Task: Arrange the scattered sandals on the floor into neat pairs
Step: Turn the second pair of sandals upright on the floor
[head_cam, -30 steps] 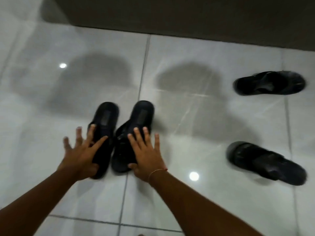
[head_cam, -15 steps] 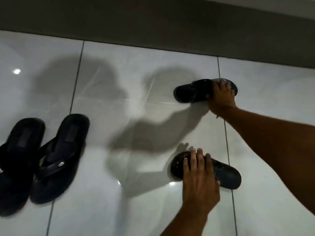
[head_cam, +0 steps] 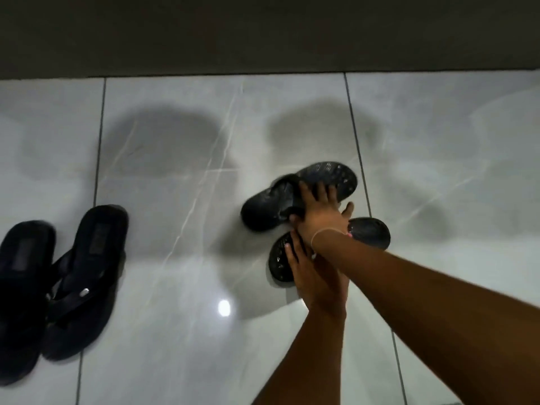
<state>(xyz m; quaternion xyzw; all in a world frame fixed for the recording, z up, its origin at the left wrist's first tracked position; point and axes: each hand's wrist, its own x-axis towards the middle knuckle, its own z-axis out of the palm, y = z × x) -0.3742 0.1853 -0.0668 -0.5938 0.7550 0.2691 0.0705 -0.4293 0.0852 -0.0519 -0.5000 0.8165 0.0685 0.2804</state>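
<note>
Sandals on the right now lie close together under both hands, where half a second ago they were well apart on the floor. The far slide sandal (head_cam: 295, 197) lies at an angle, its toe end up and to the right of the right hand (head_cam: 318, 217), its heel end down to the left of it. The right hand rests on its strap area with the fingers spread over the footbed and the thumb curled at the sandal's near edge, gripping it; earlier that hand held the same sandal farther off, near the wall. The near slide sandal (head_cam: 333, 249) sits just below the right hand, mostly covered by the crossing wrists; its dotted footbed shows to the left of the left hand (head_cam: 315, 279), and its other end pokes out to the right of the right wrist. The left hand lies flat on it with the fingers closed together, pressing rather than wrapping. A thin bracelet (head_cam: 327, 231) circles the right wrist. The two slides are near each other; whether they touch is hidden by the hands.

Well to the left of both hands, the flip-flop pair (head_cam: 58, 285) sits side by side as before, overlapping at the heel ends. The glossy tiled floor (head_cam: 453, 171) meets a dark wall (head_cam: 263, 33) beyond the hands.
</note>
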